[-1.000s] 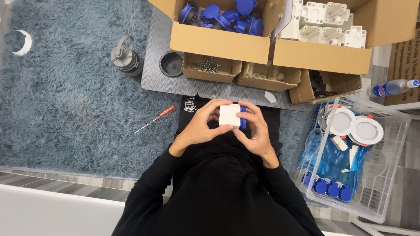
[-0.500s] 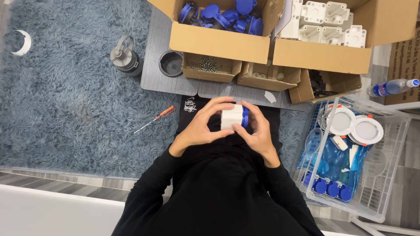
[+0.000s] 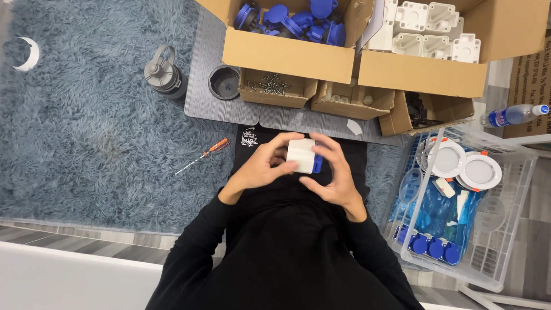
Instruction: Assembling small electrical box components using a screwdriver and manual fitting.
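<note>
Both hands hold one small part over my lap: a white plastic housing (image 3: pixel 301 155) with a blue piece (image 3: pixel 318 163) showing at its right side. My left hand (image 3: pixel 259 166) grips the housing from the left, fingers curled over its top. From the right, my right hand (image 3: pixel 333 172) wraps around the blue piece, its thumb under the part. Black sleeves cover both arms. Which way the far faces of the part point is hidden by my fingers.
A cardboard box of blue parts (image 3: pixel 290 17) and another of white housings (image 3: pixel 430 26) stand ahead, with smaller boxes holding screws (image 3: pixel 270 86) and fittings. An orange-handled screwdriver (image 3: pixel 202 155), a grey bottle (image 3: pixel 163 73) and a dark cup (image 3: pixel 224 81) lie left. A white wire basket (image 3: pixel 459 195) sits right.
The white housing has been turned slightly in my hands, and the blue piece now shows more at its right. My fingers have shifted their grip around it.
</note>
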